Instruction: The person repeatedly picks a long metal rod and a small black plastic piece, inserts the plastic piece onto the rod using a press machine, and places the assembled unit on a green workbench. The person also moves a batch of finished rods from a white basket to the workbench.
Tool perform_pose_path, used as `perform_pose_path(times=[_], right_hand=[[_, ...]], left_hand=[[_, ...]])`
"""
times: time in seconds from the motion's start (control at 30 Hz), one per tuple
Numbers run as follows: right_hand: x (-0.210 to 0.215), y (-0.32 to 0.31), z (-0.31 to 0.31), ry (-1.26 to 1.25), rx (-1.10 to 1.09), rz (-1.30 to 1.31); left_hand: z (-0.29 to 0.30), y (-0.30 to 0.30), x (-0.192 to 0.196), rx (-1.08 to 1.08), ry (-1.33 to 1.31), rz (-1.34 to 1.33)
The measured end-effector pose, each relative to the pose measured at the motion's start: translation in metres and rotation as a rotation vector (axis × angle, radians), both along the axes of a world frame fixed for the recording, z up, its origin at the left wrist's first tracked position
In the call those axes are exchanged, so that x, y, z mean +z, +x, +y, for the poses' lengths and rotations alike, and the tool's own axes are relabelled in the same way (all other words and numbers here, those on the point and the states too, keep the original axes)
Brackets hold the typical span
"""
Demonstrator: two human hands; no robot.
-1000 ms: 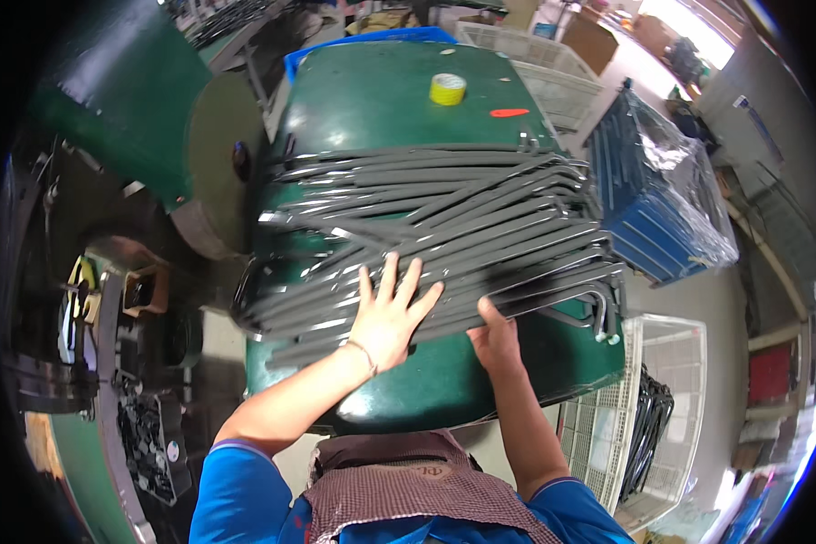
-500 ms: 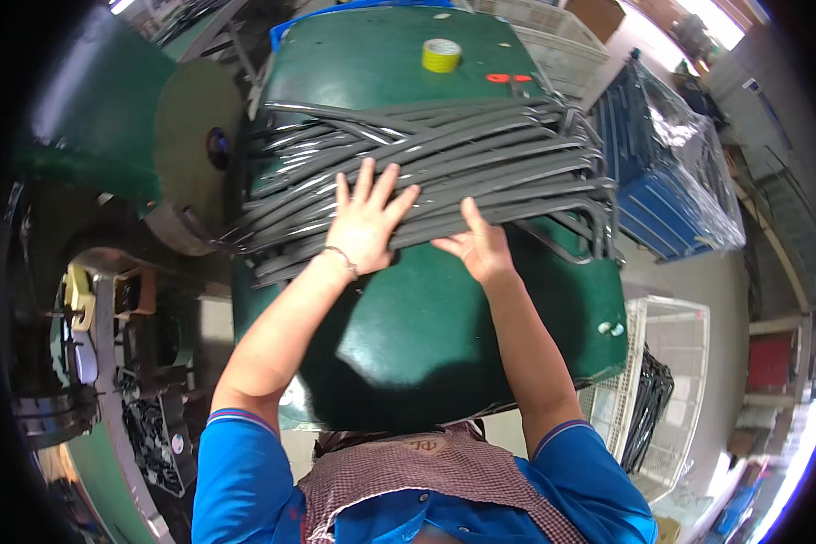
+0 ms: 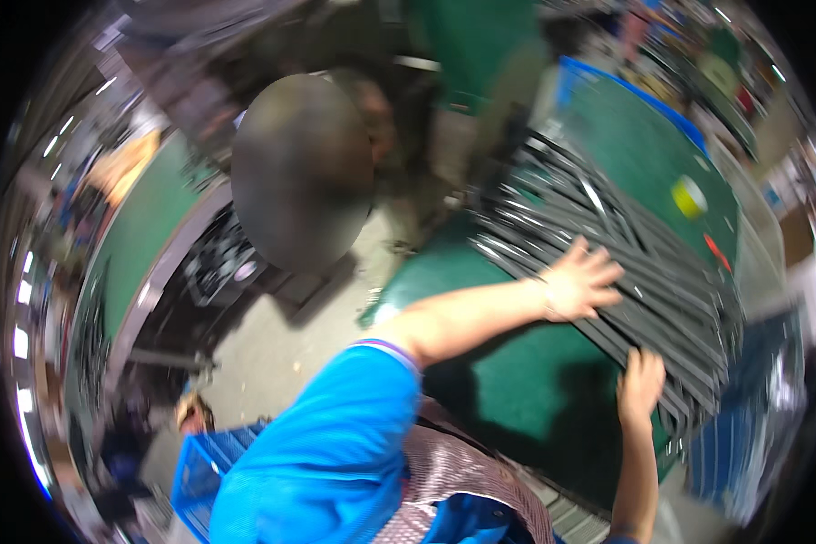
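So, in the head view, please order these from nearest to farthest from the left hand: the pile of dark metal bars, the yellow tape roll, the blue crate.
1. Pile of dark metal bars: directly under the left hand, which lies flat on it.
2. Yellow tape roll: further along the green table, toward the upper right.
3. Blue crate: on the floor, at the lower left.

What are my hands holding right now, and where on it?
Neither hand grips anything. The left hand lies flat, fingers spread, on top of the stack of dark metal rods; the right hand presses against the stack's near edge.
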State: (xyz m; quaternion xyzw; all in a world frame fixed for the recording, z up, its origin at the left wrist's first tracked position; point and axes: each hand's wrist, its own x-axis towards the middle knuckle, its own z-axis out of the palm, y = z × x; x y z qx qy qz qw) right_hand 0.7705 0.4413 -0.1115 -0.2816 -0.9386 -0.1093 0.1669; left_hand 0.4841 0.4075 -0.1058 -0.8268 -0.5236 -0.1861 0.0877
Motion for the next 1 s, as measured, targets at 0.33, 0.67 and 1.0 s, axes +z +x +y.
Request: perform_pose_path(times=[0.33,0.67,1.0], right_hand=[[0.097,0.02,-0.022,-0.147,0.285,-0.204],[0.048,-0.067,-0.057,-0.594,0.267,-0.243],[0.07,-0.235,-0.21,-0.982,0.238,-0.459]], left_hand=[[0.023,-0.003,0.015,-0.005,-0.309,-0.045],[-0.158,-0.055,0.058,0.047,0.126,-0.441],[-0.534,-0.267,-0.058,1.184,0.081,-0.748]])
